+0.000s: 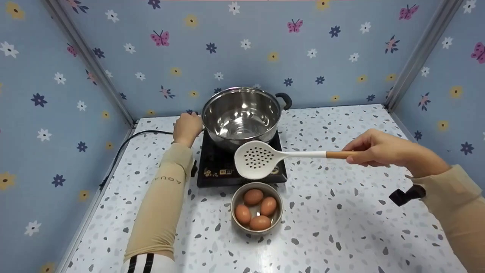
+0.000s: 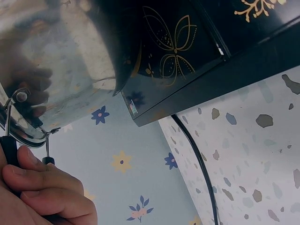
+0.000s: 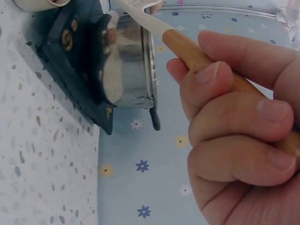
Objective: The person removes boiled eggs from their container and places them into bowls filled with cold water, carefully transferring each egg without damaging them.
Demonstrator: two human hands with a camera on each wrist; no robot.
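Observation:
A steel pot (image 1: 242,125) with black side handles stands on a black induction cooktop (image 1: 212,180); no food shows inside. My left hand (image 1: 187,127) grips the pot's left handle, its fingers curled round the black grip in the left wrist view (image 2: 51,187). My right hand (image 1: 382,149) holds a slotted spoon (image 1: 307,154) by its wooden handle (image 3: 187,49). The spoon's white perforated head hangs over the front of the cooktop, between the pot and a bowl (image 1: 235,223). Several brown eggs (image 1: 260,223) lie in that bowl.
A black power cord (image 1: 125,146) runs from the cooktop along the left side of the speckled table (image 1: 333,235). Blue flowered panels (image 1: 246,53) enclose the back and both sides. The pot's right handle (image 1: 285,101) points toward the back right.

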